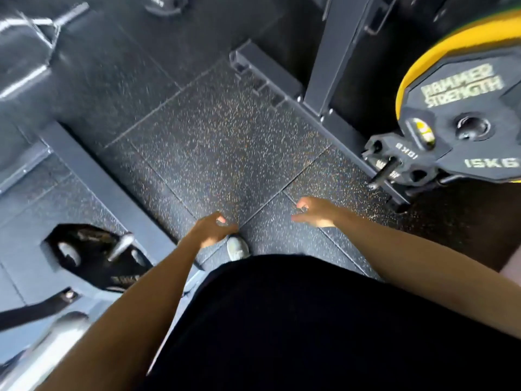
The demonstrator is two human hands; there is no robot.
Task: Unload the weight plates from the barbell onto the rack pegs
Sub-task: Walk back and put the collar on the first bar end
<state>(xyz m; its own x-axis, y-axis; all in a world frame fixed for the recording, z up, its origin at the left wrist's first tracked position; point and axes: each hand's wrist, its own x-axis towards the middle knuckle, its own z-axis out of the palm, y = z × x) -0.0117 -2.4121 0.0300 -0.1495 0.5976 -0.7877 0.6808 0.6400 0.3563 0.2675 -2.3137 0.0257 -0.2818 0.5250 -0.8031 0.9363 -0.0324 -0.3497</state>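
- Risk, footing: a shoe [238, 247] stands on the speckled rubber floor [214, 153] between two grey frame rails, one on the near left [112, 187] and one on the far right [338, 128]. A step taken with a plate in hand could catch either rail, and the whole view is blurred, so the head is probably turning.
- Risk, load: the black plate marked 15KG [462, 122] sits at the far right against a yellow plate [439, 52] behind it, with a smaller plate marked 10KG [400, 162] just below and to the left. Whether these hang on rack pegs or on the barbell sleeve cannot be told. Pulling a heavy plate one-handed, or without a firm hold on its rim, would likely let it drop toward the foot.
- Risk, second plate: another dark plate [95, 255] lies at the near left with a metal peg or sleeve end [121, 245] through it; it is blurred, and reaching it means turning away from the right-hand stack.
- Grip, left hand [211, 230]: loosely curled, thumb and fingers near together, holding nothing and touching nothing, low over the floor.
- Grip, right hand [315, 211]: fingers slack and partly spread, empty, well apart from the 15KG plate.
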